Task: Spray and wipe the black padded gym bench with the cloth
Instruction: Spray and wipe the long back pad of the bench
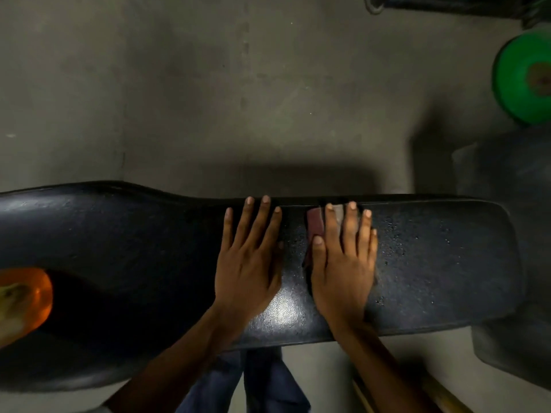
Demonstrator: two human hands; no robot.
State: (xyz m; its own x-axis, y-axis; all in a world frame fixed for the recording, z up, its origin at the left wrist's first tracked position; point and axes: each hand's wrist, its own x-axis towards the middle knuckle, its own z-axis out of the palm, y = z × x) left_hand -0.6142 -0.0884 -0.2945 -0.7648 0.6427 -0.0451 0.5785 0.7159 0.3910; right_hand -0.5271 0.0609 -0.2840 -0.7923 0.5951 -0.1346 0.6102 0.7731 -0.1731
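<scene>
Left hand flat on bench, right hand flat on cloth

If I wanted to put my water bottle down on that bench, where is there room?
The black bench is bare between the left hand and the orange object, and again right of the right hand, though droplets sit there. The middle is crowded: both hands lie flat, the right on the cloth.

The black padded bench runs from 9 to 3 o'clock across the view. The left hand lies flat on it, fingers spread. Just beside, toward 3 o'clock, the right hand presses a maroon cloth against the droplet-speckled padding. A green weight plate sits at 2 o'clock on the floor.
</scene>
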